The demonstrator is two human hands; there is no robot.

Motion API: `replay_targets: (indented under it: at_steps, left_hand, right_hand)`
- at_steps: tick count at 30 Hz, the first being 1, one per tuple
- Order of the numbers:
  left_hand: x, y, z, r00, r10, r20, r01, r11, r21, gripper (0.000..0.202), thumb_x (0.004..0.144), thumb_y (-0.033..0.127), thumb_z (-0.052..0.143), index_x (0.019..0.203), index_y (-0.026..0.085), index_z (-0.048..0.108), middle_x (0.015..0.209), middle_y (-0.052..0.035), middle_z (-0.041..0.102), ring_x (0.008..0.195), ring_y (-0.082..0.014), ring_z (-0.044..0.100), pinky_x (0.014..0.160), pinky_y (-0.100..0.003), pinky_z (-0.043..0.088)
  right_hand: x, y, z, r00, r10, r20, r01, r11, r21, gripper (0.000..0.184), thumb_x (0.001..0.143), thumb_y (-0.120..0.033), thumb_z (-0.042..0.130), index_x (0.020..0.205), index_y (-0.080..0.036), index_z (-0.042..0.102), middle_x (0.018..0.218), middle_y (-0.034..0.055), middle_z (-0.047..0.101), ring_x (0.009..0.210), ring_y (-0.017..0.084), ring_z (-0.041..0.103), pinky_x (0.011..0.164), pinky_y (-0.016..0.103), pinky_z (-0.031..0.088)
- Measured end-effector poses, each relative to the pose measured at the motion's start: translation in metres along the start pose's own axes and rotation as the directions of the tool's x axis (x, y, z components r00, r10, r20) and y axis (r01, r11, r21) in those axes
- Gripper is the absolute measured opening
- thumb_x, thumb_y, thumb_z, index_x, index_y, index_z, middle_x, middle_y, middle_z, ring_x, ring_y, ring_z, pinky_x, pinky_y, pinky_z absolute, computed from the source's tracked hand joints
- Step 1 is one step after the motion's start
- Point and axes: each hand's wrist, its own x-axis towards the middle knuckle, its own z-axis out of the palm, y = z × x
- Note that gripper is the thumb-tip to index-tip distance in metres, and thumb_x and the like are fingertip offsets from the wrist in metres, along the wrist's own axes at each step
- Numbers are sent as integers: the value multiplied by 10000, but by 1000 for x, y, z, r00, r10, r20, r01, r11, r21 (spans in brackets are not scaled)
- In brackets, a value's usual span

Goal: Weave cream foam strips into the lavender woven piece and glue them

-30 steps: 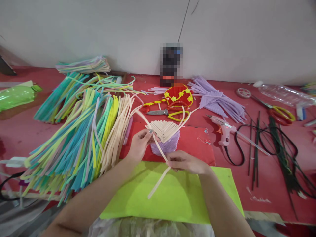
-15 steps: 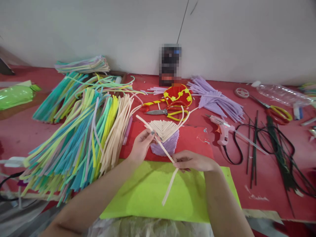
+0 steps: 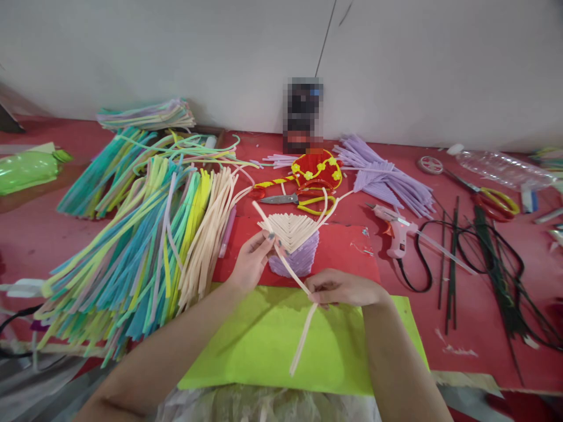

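Observation:
A cream pipe cleaner [image 3: 294, 271] runs slantwise between my two hands, its lower end hanging over the lime-green sheet [image 3: 264, 346]. My left hand [image 3: 256, 252] pinches it near the upper end. Lower and to the right, my right hand [image 3: 341, 288] grips it with curled fingers. Just behind lies a cream leaf-like piece [image 3: 290, 231] of pipe cleaners set in a V pattern, with a lilac piece [image 3: 295, 261] of the same kind under it. Both rest on a red sheet [image 3: 347, 252]. My left fingertips overlap the left edge of these pieces.
Heaped pipe cleaners [image 3: 145, 252] in many colours fill the left side. Yellow-handled scissors [image 3: 308, 203] and a red-and-yellow ornament [image 3: 316, 171] lie behind the pieces. On the right are a pink glue gun [image 3: 398, 234], lilac pipe cleaners [image 3: 391, 181], dark green stems [image 3: 495, 275] and more scissors [image 3: 488, 199].
The pipe cleaner's upper end has shifted slightly right, and the length between my hands now curves a little. Its lower end hangs slightly lower. Both hands stay nearly in place.

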Motion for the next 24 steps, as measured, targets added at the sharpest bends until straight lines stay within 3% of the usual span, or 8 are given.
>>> replay_targets:
  at_steps: [2,4,7,9,11,15,18,24]
  left_hand:
    - [1,1,-1,999,8,43,-8,1000,1,282,774,436,704,877,177,659,738,-20,686,657,-145,641,647,-268,502]
    - [1,2,-2,995,9,97,-15,998,62,340,789,413,693,1048,198,646,898,-56,714,749,-168,667,685,-285,509]
    - [-2,0,1,986,-33,162,-1,978,211,408,757,364,733,1116,199,630,1038,-88,696,841,-186,668,709,-283,514]
    - [-5,-3,5,979,-67,193,10,960,281,381,739,371,749,1056,183,651,1021,-91,698,858,-189,664,720,-280,517]
    - [-7,-4,7,975,-59,215,-14,946,323,334,739,408,744,965,173,671,938,-80,711,833,-186,668,737,-282,518]
    - [-6,0,6,991,25,133,-78,908,412,309,768,484,691,775,175,679,744,-44,710,705,-175,669,705,-275,517]
    - [-3,3,4,994,72,79,-101,869,484,363,776,521,664,665,176,663,666,-34,696,647,-166,648,686,-266,506]
    - [-2,3,5,995,-47,84,6,904,428,398,699,574,706,681,181,646,589,-8,662,572,-161,626,612,-262,502]
  right_hand:
    - [2,4,3,989,-65,-133,72,996,44,373,841,-511,571,686,-174,526,584,-45,468,518,73,398,485,229,285]
    - [6,8,7,908,-127,-398,188,975,117,362,833,-530,574,722,-189,527,552,-54,448,468,74,356,450,236,247]
    - [16,10,12,625,-163,-764,299,953,41,375,838,-556,551,701,-215,479,532,-60,417,449,82,332,451,246,259]
    - [22,9,15,485,-200,-852,223,970,-101,389,846,-548,545,661,-213,478,539,-47,422,482,91,352,487,254,296]
    - [26,6,16,467,-237,-852,140,971,-193,391,851,-543,539,655,-207,503,563,-29,448,517,101,376,520,261,325]
    - [31,4,19,567,-265,-780,87,961,-264,360,844,-526,554,707,-194,580,628,7,535,586,123,443,574,271,373]
    - [30,6,20,589,-244,-771,155,970,-189,331,828,-520,584,831,-193,633,672,11,577,602,124,485,579,268,401]
    - [20,9,10,453,-139,-881,332,943,22,308,798,-515,629,805,-208,605,551,-47,498,439,74,391,423,231,323]
